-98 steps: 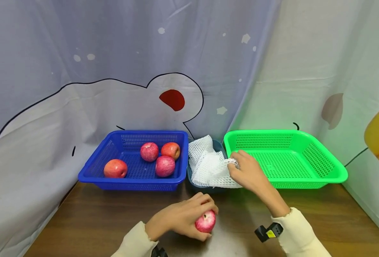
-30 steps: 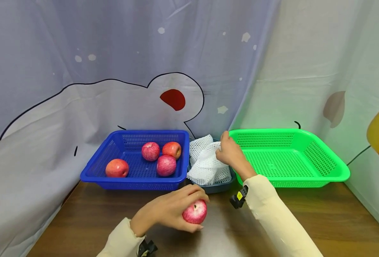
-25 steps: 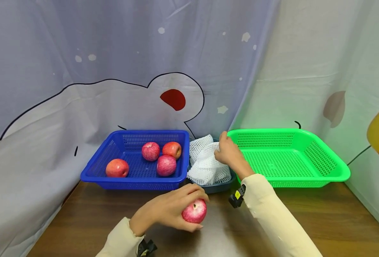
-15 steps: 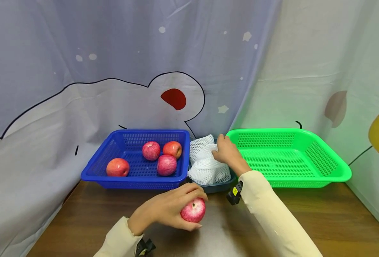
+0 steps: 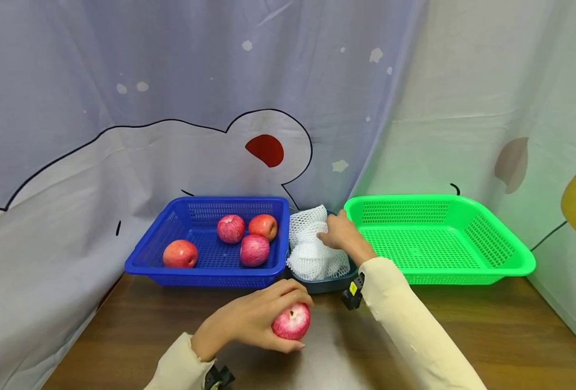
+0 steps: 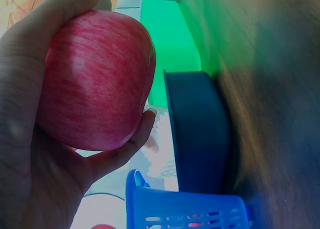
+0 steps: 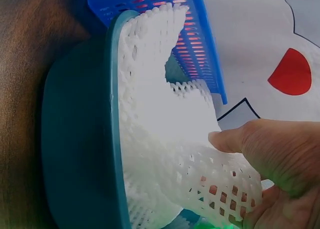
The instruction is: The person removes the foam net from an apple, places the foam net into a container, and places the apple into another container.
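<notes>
My left hand (image 5: 253, 319) grips a red apple (image 5: 291, 321) above the table, fingers over its far side and thumb at the near side. The left wrist view shows the apple (image 6: 97, 81) filling the palm. My right hand (image 5: 342, 234) is over the dark teal basin (image 7: 75, 139). There its thumb lies on a white foam fruit net (image 7: 215, 174), with fingers visible through the mesh behind it. More white foam netting (image 5: 309, 260) is heaped in the basin; how many pieces there are I cannot tell.
Left of the basin stands a blue basket (image 5: 205, 276) with several apples, among them one apple (image 5: 180, 254) apart at the left. A green basket (image 5: 424, 276) stands to the right. Behind them hangs a printed curtain (image 5: 195, 81). All sit on a brown wooden table (image 5: 463, 319).
My right hand has moved left from the basin's right front and sits a little lower than one second ago. The left hand with the apple has shifted left and slightly away.
</notes>
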